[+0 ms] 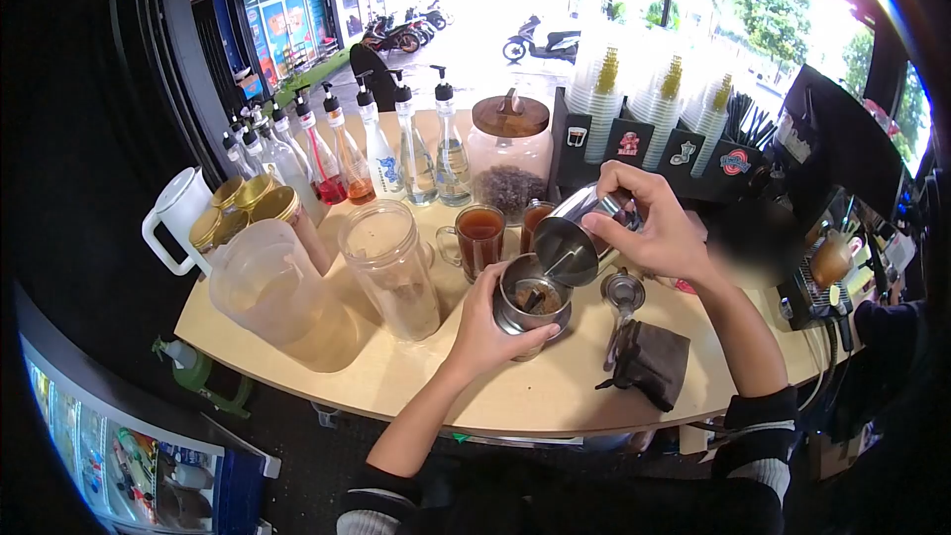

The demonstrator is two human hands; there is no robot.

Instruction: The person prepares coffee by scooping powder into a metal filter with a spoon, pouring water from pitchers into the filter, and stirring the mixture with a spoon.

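Observation:
My right hand (649,223) is wrapped round the handle of a steel pitcher (567,250), tilted so that a thin stream runs from it. Below the stream, my left hand (487,327) holds the side of a small metal filter cup (533,295) with brown grounds inside. Two glass mugs of reddish-brown drink stand just behind: the left mug (480,235) shows fully, while the right mug (535,221) is partly hidden by the pitcher. What lies directly beneath the filter cup is mostly hidden.
A clear jar (391,272) and frosted jug (263,282) stand left. Pump bottles (406,163) and a wooden-lidded jar (510,159) line the back. Right of my hands are a round metal part (622,289) and dark cloth (649,362); stacked cups (604,89) stand behind.

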